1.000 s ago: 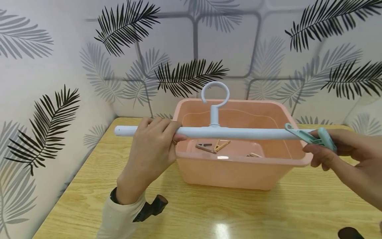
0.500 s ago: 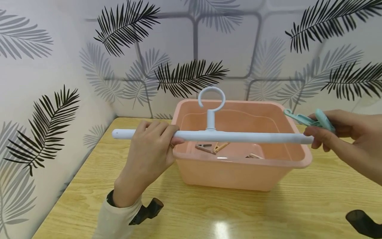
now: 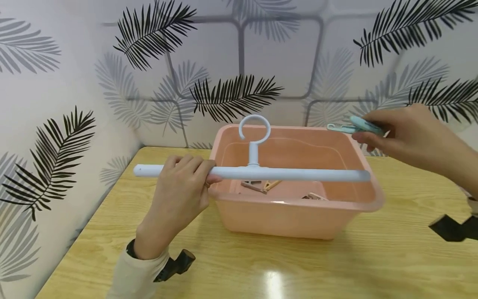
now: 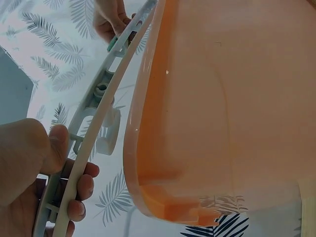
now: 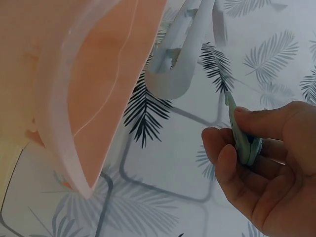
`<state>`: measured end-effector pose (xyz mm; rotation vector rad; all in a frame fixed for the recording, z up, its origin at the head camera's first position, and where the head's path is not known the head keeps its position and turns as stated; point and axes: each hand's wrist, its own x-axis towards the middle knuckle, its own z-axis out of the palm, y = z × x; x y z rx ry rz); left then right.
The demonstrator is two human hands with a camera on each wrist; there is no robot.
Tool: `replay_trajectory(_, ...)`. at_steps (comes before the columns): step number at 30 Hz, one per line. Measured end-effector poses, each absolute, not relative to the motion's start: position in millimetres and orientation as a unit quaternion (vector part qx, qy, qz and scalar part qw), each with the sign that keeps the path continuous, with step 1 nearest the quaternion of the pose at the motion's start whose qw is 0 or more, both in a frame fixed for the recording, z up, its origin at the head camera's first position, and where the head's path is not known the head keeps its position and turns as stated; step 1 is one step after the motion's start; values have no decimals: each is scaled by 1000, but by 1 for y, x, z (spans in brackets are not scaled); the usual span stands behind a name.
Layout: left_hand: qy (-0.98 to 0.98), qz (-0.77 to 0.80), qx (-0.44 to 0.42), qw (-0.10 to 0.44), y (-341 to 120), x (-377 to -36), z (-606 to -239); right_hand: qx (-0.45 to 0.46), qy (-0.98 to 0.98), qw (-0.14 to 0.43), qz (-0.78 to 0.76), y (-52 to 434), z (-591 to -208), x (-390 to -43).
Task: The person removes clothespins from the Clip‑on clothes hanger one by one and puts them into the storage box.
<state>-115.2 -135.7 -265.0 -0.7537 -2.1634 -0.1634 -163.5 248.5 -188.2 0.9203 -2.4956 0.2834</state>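
A pale blue plastic hanger (image 3: 298,173) with a round hook on top is held level above the basin. My left hand (image 3: 179,191) grips its bar left of the hook; the left wrist view shows the thumb on one side of the hanger (image 4: 106,94) and the fingers curled round the other. Past the bar's right end, my right hand (image 3: 407,133) pinches a mint green clothespin (image 3: 341,128) between thumb and fingers. In the right wrist view the clothespin (image 5: 239,136) is apart from the hanger's rounded end (image 5: 170,84).
A pink plastic basin (image 3: 276,220) stands on the wooden table (image 3: 239,265) beneath the hanger. Inside lie several clothespins, among them a brown one (image 3: 254,187), a tan one (image 3: 271,185) and a pale one (image 3: 316,196). A leaf-patterned wall (image 3: 224,50) rises behind.
The right hand has carried the clothespin up and left, off the hanger's right end, which now shows uncovered. The hanger has shifted slightly left and down in the left hand.
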Motion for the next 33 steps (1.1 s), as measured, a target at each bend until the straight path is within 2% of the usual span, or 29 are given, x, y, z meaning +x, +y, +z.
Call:
replay_trajectory(6, -860, -69, -304, 405, -138, -114, -267, 370, -909, 156, 109, 232, -189, -193)
replay_trajectory(14, -855, -63, -310, 412, -139, -112, -267, 397, -910, 100, 67, 205, -190, -224)
replay_trajectory(21, -856, -64, -317, 403, -135, -108, -263, 397, -915, 42, 57, 185, -201, -236)
replay_trajectory(33, -857, -46, -316, 405, -136, -107, -261, 399, -915, -13, 57, 175, -217, -246)
